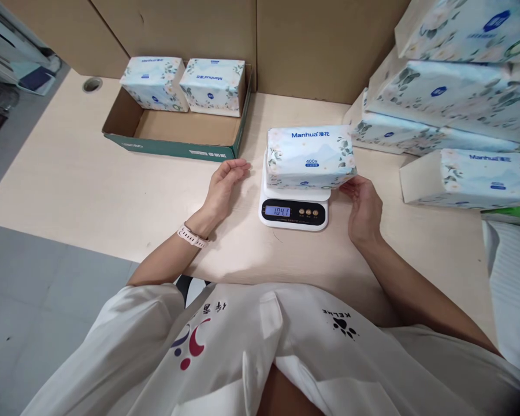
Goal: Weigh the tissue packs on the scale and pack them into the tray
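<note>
A floral tissue pack (311, 159) rests on the white digital kitchen scale (293, 222), whose lit display reads 104.1. At the pack's right lower corner is my right hand (364, 208), fingers extended and close to or touching it, not wrapped around it. My left hand (225, 190) lies on its side on the table to the left of the scale, fingers stretched out and nothing in it. Beyond that hand, a shallow green cardboard box (169, 147) holds two tissue packs (153, 84) along its back side.
Tissue packs (450, 92) are stacked at the right, and a single pack (487, 176) lies in front of them. Brown cardboard (303, 46) stands along the back of the pale table (91, 190). A cable hole (92, 85) is at the far left.
</note>
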Available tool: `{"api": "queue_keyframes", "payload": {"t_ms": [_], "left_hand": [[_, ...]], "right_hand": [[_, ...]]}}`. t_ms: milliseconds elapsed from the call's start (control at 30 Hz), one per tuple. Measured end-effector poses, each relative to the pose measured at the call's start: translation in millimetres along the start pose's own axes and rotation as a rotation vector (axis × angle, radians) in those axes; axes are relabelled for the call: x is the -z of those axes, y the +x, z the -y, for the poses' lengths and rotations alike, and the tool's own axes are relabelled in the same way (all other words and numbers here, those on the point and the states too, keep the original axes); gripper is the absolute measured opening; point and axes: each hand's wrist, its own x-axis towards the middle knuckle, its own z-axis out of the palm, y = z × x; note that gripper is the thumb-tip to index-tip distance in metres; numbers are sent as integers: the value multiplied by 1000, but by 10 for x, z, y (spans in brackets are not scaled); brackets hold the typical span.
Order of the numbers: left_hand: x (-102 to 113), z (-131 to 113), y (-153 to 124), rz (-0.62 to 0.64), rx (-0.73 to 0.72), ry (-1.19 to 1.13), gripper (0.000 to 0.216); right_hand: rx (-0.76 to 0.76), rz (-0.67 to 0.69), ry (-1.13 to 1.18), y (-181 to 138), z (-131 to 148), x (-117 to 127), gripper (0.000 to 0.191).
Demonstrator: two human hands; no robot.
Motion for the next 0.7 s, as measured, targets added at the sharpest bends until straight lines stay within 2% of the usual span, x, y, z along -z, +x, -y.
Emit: {"api": "queue_keyframes", "payload": {"t_ms": [333,700], "left_hand": [[43,19,13,39,-5,-4,47],[55,32,34,37,-3,-1,55]], "right_hand": [[2,0,-2,2,-31,15,54],[-10,-6,-28,4,10,-5,52]]}}
